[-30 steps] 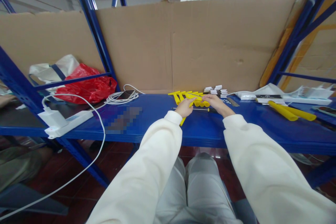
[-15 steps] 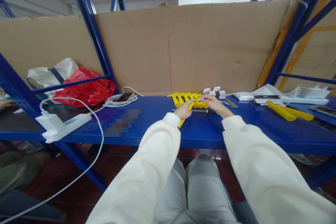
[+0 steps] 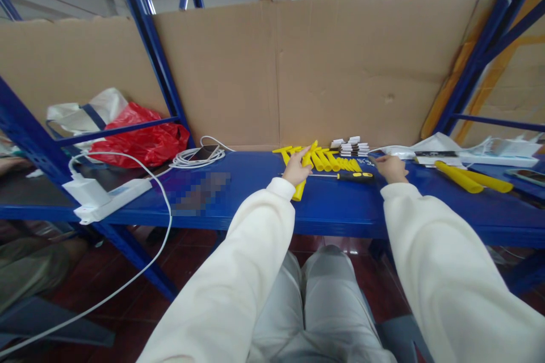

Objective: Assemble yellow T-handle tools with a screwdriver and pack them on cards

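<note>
My left hand [image 3: 298, 168] is closed around a yellow plastic T-shaped handle [image 3: 300, 190], its thick round end pointing down toward me. My right hand [image 3: 392, 169] is over the bench to the right, fingertips together among small silvery parts [image 3: 367, 162]; whatever they pinch is too small to make out. Between the hands lies a screwdriver [image 3: 355, 176] with a black and yellow grip, its shaft pointing left. Behind it several more yellow T-shaped handles [image 3: 325, 162] lie in a row. Small white and black pieces [image 3: 355, 147] are stacked at the back.
Two yellow tubes [image 3: 464, 179] lie on the right of the blue bench [image 3: 255, 204], near a white power strip [image 3: 500, 160] and a phone [image 3: 528, 176]. At left are a coiled white cable [image 3: 198, 159], a red bag [image 3: 145, 136] and another power strip [image 3: 114, 201].
My right hand has left the yellow handle and moved right to the small parts, uncovering the screwdriver's grip. My left hand still holds the handle, now more upright.
</note>
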Motion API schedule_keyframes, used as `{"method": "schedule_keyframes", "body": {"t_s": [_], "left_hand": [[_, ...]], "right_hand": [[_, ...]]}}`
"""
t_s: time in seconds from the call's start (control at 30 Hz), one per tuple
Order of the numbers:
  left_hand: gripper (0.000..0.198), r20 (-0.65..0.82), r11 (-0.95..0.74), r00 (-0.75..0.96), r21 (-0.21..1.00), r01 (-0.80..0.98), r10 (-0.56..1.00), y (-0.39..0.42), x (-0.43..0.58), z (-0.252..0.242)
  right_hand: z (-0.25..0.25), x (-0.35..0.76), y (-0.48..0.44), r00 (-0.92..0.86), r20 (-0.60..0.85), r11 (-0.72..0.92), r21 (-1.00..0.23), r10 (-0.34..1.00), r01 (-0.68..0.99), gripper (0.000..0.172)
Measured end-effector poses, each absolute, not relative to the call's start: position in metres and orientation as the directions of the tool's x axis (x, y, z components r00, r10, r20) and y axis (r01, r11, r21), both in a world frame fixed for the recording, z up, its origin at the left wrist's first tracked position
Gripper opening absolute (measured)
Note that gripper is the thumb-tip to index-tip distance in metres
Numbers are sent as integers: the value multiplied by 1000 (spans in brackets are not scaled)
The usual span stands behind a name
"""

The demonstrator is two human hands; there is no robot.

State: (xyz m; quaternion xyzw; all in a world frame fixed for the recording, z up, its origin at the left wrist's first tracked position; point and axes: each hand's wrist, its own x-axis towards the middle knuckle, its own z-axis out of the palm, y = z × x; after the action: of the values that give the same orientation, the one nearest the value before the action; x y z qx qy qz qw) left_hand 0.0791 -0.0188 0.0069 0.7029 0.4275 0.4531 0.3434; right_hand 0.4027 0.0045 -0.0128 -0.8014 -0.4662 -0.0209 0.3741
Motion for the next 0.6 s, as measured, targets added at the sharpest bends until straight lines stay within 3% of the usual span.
{"method": "schedule_keyframes", "body": {"t_s": [0.1, 0.23, 0.43, 0.6], "left_hand": [[85, 236, -275, 225, 948, 163, 945, -28, 83, 14], [89, 166, -188, 300, 981, 43, 939, -40, 85, 24], [92, 119, -121, 288, 993, -11, 950, -43, 83, 28], [93, 111, -107, 283, 994, -29, 953, -42, 84, 28]], "right_hand": [[-16, 400, 0, 631, 282, -391, -586, 722, 709, 22], [-20, 395, 2, 548, 293, -341, -534, 783, 774, 30], [-30, 401, 8, 483, 350, -298, -466, 803, 833, 43], [-33, 403, 13, 504, 375, -326, -445, 778, 834, 39]]}}
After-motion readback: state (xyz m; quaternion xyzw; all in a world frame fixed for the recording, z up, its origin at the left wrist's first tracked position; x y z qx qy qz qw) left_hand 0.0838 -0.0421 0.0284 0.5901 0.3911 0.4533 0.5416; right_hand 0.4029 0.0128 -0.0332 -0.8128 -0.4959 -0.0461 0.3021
